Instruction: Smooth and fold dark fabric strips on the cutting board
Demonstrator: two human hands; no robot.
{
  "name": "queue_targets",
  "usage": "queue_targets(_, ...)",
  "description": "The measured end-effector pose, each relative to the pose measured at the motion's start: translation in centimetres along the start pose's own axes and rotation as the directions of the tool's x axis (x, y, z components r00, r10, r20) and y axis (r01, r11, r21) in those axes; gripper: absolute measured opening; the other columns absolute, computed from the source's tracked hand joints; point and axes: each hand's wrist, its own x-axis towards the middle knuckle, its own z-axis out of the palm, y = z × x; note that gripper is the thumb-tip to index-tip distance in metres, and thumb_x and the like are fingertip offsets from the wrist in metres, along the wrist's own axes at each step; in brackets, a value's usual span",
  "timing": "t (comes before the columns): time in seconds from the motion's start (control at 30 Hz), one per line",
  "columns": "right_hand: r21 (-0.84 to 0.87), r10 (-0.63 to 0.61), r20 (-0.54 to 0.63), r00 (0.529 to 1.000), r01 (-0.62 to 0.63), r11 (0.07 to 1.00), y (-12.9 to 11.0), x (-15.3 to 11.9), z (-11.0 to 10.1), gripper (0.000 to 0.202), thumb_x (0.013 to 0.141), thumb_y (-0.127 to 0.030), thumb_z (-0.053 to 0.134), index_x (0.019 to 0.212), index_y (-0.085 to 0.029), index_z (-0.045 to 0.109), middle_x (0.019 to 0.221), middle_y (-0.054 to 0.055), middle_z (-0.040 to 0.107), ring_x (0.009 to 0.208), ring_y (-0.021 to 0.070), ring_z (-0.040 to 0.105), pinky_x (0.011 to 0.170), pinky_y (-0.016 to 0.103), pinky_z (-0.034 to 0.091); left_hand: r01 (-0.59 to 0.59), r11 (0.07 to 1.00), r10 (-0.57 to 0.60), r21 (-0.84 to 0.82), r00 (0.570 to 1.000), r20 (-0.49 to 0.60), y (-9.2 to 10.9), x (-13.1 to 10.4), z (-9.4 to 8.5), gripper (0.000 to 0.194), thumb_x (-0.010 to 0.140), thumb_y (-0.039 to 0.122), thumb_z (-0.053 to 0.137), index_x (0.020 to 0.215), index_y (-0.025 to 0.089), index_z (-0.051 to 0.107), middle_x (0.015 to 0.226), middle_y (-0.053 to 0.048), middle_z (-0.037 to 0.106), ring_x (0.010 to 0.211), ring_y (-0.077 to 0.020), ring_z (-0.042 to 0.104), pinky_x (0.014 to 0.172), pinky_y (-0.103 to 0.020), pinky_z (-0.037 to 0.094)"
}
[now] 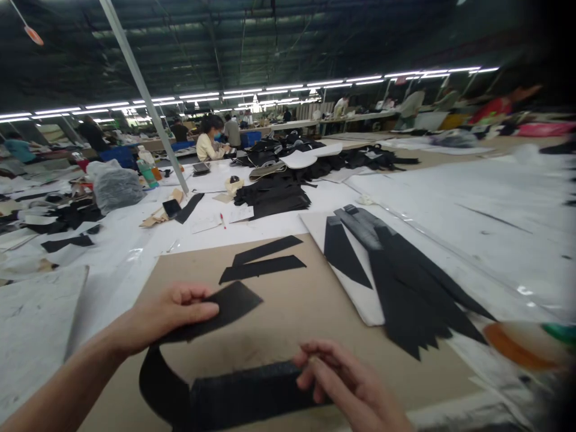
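Observation:
My left hand point(180, 309) is closed on a black fabric strip point(238, 300), thumb on top. From under that hand the strip bends down in a loop at the lower left. A wider flat black piece point(247, 393) lies below, near the bottom edge; whether it joins the strip I cannot tell. My right hand point(337, 381) is over this piece's right end, fingers bent in and thumb against them; anything pinched there is too blurred to make out. Two narrow black strips point(267, 259) rest just beyond my left hand on the brown board point(279, 324).
To the right, a fanned stack of black pieces point(409, 282) lies partly on a pale board point(317, 231). An orange roll point(517, 345) is at the right edge. Farther back are a black fabric pile point(279, 195), a red pen point(222, 221), a slanted pole point(148, 99) and several people.

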Motion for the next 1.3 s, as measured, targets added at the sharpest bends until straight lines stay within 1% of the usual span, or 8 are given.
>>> queue_targets(0.07, 0.156, 0.102, 0.069, 0.992, -0.112, 0.981, -0.3, -0.7, 0.2, 0.051, 0.091, -0.065, 0.059, 0.107, -0.018, 0.070, 0.101, 0.012, 0.073, 0.082, 0.0217, 0.070, 0.064, 0.029, 0.054, 0.067, 0.997, -0.073, 0.034, 0.974, 0.216, -0.9, -0.8, 3.4, 0.039, 0.083, 0.054, 0.073, 0.095, 0.017, 0.070, 0.079, -0.001, 0.067, 0.059, -0.0088, 0.052, 0.054, -0.018, 0.035)
queue_targets(0.13, 0.220, 0.159, 0.167, 0.973, -0.194, 0.956, -0.2, -1.5, 0.1, 0.049, 0.092, -0.064, 0.060, 0.103, -0.017, 0.070, 0.097, 0.011, 0.073, 0.082, 0.0199, 0.068, 0.065, 0.027, 0.052, 0.092, 0.993, -0.113, 0.080, 0.939, 0.324, -2.1, -1.0, 6.3, 0.039, 0.082, 0.055, 0.073, 0.092, 0.017, 0.070, 0.073, 0.002, 0.062, 0.057, -0.0078, 0.046, 0.051, -0.018, 0.029)
queue_targets(0.23, 0.252, 0.199, 0.261, 0.945, -0.265, 0.931, 0.1, -3.2, -0.5, 0.047, 0.096, -0.060, 0.055, 0.101, -0.016, 0.070, 0.091, 0.008, 0.072, 0.077, 0.0161, 0.065, 0.066, 0.025, 0.050, 0.112, 0.985, -0.154, 0.129, 0.910, 0.384, -3.8, -0.8, 9.1, 0.039, 0.081, 0.056, 0.073, 0.089, 0.018, 0.068, 0.072, 0.003, 0.058, 0.058, -0.0086, 0.042, 0.051, -0.019, 0.028)
queue_targets(0.4, 0.207, 0.195, 0.308, 0.931, -0.265, 0.942, 0.6, -5.1, -1.1, 0.046, 0.098, -0.058, 0.053, 0.094, -0.016, 0.070, 0.081, 0.003, 0.065, 0.071, 0.0128, 0.060, 0.063, 0.023, 0.046, 0.080, 0.979, -0.154, 0.185, 0.888, 0.434, -4.9, -0.3, 11.3, 0.036, 0.083, 0.053, 0.071, 0.088, 0.018, 0.066, 0.073, 0.004, 0.056, 0.061, -0.0095, 0.044, 0.053, -0.019, 0.030)
queue_targets(0.57, 0.078, 0.294, 0.283, 0.913, -0.327, 0.942, 1.7, -5.3, -1.1, 0.032, 0.086, -0.047, 0.073, 0.083, -0.017, 0.065, 0.067, -0.003, 0.055, 0.058, 0.0089, 0.049, 0.054, 0.020, 0.039, 0.077, 0.975, -0.168, 0.210, 0.872, 0.459, -5.4, 0.0, 12.7, 0.033, 0.083, 0.050, 0.070, 0.086, 0.018, 0.065, 0.071, 0.004, 0.056, 0.060, -0.0094, 0.043, 0.051, -0.020, 0.028)
queue_targets(0.73, 0.063, 0.349, 0.275, 0.896, -0.379, 0.923, 2.7, -5.6, -1.6, 0.025, 0.084, -0.039, 0.073, 0.080, -0.016, 0.064, 0.063, -0.005, 0.053, 0.055, 0.0074, 0.045, 0.052, 0.019, 0.033, 0.080, 0.971, -0.172, 0.227, 0.890, 0.422, -6.7, -0.8, 12.9, 0.028, 0.082, 0.046, 0.072, 0.088, 0.019, 0.066, 0.073, 0.005, 0.057, 0.062, -0.0103, 0.044, 0.052, -0.021, 0.028)
queue_targets(0.97, 0.223, 0.349, 0.293, 0.890, -0.419, 0.881, 3.9, -5.7, -3.2, 0.050, 0.094, -0.060, 0.059, 0.094, -0.012, 0.071, 0.083, 0.009, 0.069, 0.069, 0.0135, 0.061, 0.059, 0.023, 0.043, 0.138, 0.959, -0.206, 0.247, 0.939, 0.276, -8.3, -2.5, 11.7, 0.030, 0.083, 0.051, 0.070, 0.092, 0.023, 0.071, 0.092, 0.002, 0.066, 0.088, -0.0198, 0.058, 0.075, -0.025, 0.044)
queue_targets(1.3, -0.081, 0.411, 0.209, 0.887, -0.403, 0.912, 1.8, -5.0, -2.3, 0.028, 0.085, -0.042, 0.067, 0.079, -0.015, 0.062, 0.065, -0.004, 0.047, 0.062, 0.0100, 0.040, 0.056, 0.023, 0.028, 0.132, 0.966, -0.200, 0.222, 0.927, 0.318, -8.7, -1.1, 12.3, 0.038, 0.077, 0.061, 0.070, 0.089, 0.025, 0.070, 0.086, 0.001, 0.067, 0.083, -0.0212, 0.061, 0.072, -0.026, 0.047)
